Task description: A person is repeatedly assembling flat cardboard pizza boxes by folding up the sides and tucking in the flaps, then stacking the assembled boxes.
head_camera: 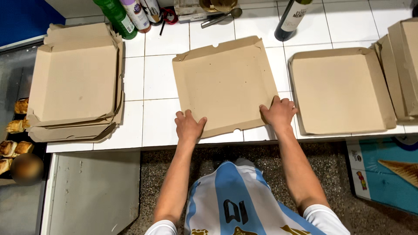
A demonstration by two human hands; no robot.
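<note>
Left hand (189, 126) and right hand (278, 112), both spread flat, press near corners of unfolded cardboard box blank (224, 82); folded tray (342, 90) beside right hand, folded stack (75, 82) beyond left.

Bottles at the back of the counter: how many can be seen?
4: green bottle, white bottle and a third bottle clustered back left, dark bottle back right. Others may be cropped.
</note>
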